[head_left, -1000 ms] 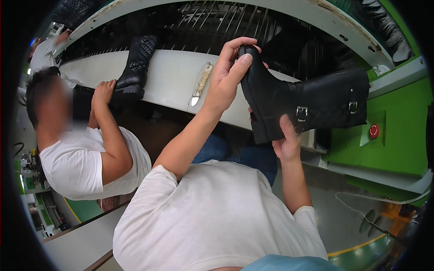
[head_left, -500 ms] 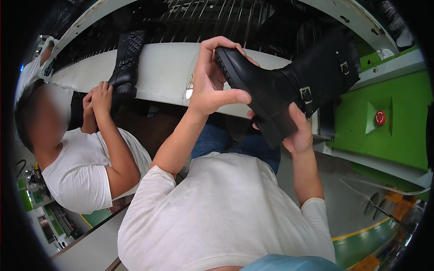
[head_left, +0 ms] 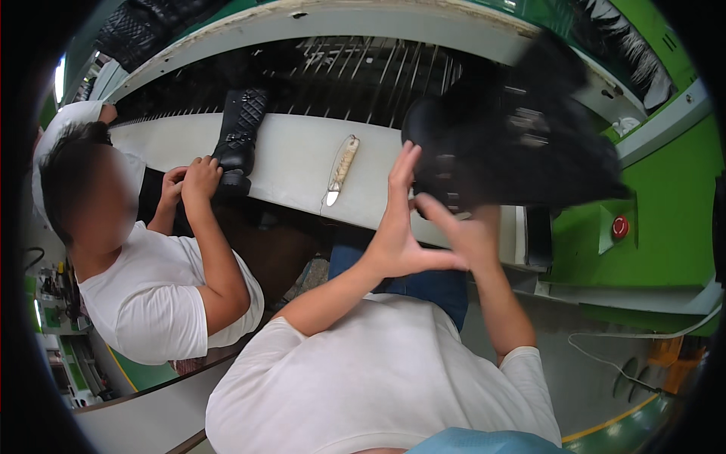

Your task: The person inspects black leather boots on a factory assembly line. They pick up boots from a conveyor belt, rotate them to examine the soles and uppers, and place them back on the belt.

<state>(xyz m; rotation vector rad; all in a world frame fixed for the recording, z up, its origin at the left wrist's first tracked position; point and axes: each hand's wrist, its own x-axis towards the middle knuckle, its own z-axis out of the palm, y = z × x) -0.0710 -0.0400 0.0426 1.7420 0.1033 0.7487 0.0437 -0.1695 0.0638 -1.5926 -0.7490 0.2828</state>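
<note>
A black boot with buckled straps (head_left: 522,144) is at the front right, blurred, its rounded toe at the left and its shaft stretching right. My left hand (head_left: 401,234) is open, thumb and fingers spread, with its fingertips at the boot's toe. Right beside it, my right hand (head_left: 473,238) is smeared by motion under the boot. Its thumb points left, while the boot hides the other fingers, so a grip cannot be made out. On the white table edge (head_left: 295,163) lies a small knife with a wrapped, pale handle (head_left: 345,165).
To the left sits a co-worker in a white shirt (head_left: 151,303), hands at another black quilted boot (head_left: 240,136). Behind the table edge runs a rack of metal rods (head_left: 378,72). A green machine panel with a red button (head_left: 620,226) stands at the right.
The boot has swung up and right, away from my left palm, which has opened. My two hands have come close together. The knife on the table now shows fully.
</note>
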